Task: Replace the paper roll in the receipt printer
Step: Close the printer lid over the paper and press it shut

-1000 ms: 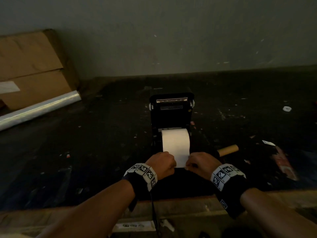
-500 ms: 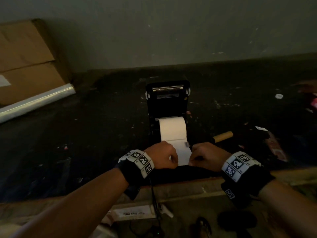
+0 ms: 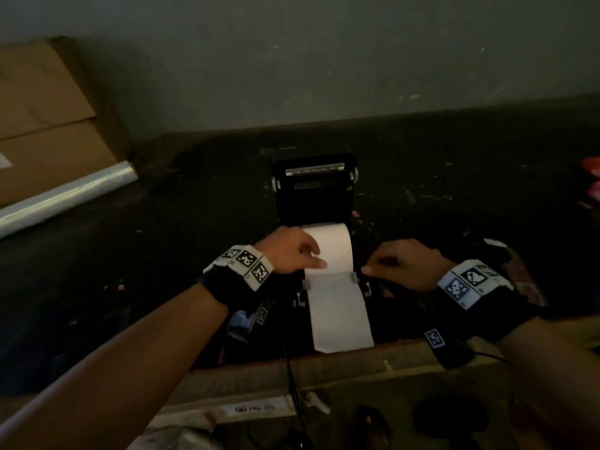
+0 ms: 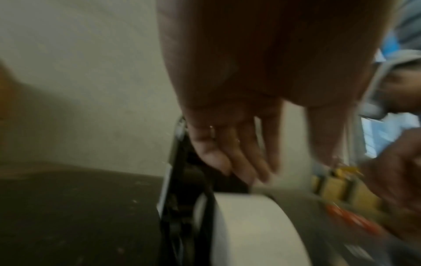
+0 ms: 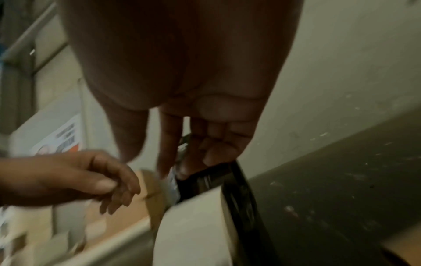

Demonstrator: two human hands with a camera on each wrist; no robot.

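Trailing from roll (image 3: pixel 334 246), paper strip (image 3: pixel 339 311) points toward the person.

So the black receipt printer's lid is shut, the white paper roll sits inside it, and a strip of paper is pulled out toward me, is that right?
Not quite: the lid of the black receipt printer is open, standing upright behind the roll, as the head view shows. The rest holds: the white paper roll sits inside it, and a strip of paper is pulled out toward you.
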